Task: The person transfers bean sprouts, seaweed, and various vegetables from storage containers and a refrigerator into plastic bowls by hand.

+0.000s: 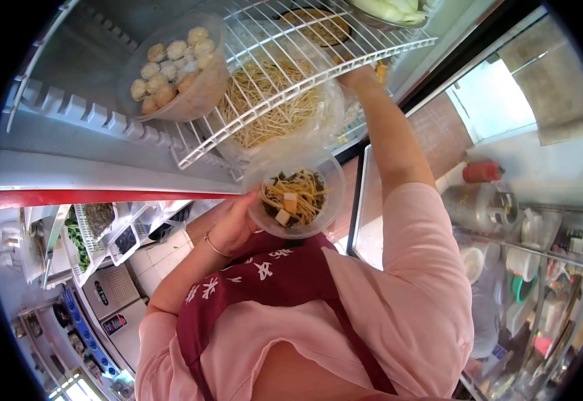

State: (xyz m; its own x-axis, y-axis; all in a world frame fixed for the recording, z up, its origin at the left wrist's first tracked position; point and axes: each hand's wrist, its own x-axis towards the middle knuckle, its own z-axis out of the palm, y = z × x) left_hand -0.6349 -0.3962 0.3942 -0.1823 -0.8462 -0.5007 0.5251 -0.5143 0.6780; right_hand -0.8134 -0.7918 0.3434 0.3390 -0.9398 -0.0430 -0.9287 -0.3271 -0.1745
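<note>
My left hand (pixel 233 222) is closed on the rim and side of a clear plastic bowl (pixel 333 200), held in front of my apron. Dark shreds, yellowish strips (pixel 308 196) and a few pale tofu-like cubes (pixel 283 217) lie in it. My right hand (pixel 360 78) reaches into the fridge, under the front edge of a white wire shelf (pixel 285 90). Its fingers are mostly hidden there, close to some small yellow-orange pieces (pixel 381 71). Just left of that hand, a clear bag of bean sprouts (pixel 271 100) sits below the shelf wires.
A plastic tub of pale round balls (pixel 204 87) stands in the fridge on the left. Higher up is a bowl of pale green vegetables (pixel 392 10). The open glass door (pixel 365 194) is to my right. White baskets (pixel 97 220) with greens stand at the left.
</note>
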